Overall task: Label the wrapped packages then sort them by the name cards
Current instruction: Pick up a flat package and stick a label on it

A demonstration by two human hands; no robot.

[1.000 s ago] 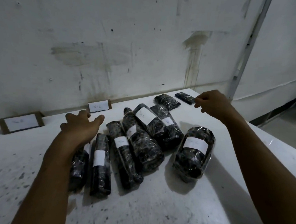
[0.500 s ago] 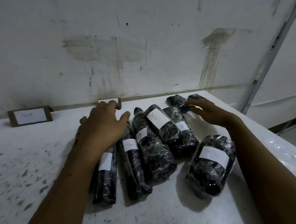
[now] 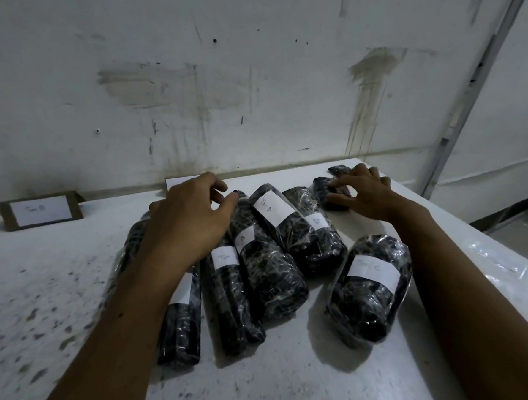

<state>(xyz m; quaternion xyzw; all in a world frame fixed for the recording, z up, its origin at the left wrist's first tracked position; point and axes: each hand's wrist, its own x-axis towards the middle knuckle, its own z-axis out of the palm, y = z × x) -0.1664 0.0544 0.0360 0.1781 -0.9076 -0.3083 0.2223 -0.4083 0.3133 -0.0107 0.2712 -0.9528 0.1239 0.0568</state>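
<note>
Both hands have moved forward: the right hand [image 3: 368, 194] now grips a small wrapped package [image 3: 327, 188] with curled fingers; the left hand [image 3: 190, 214] hovers loosely curled, empty, over the pile on the bench [image 3: 307, 372].

black packages [image 3: 270, 271] with white labels [image 3: 372, 273], white speckled table [image 3: 34, 294], brown-edged card [image 3: 41, 211]

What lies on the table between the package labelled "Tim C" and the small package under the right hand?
In the head view, bare white table separates the Tim C package from the small package that the right hand touches; no other package lies there.
</note>
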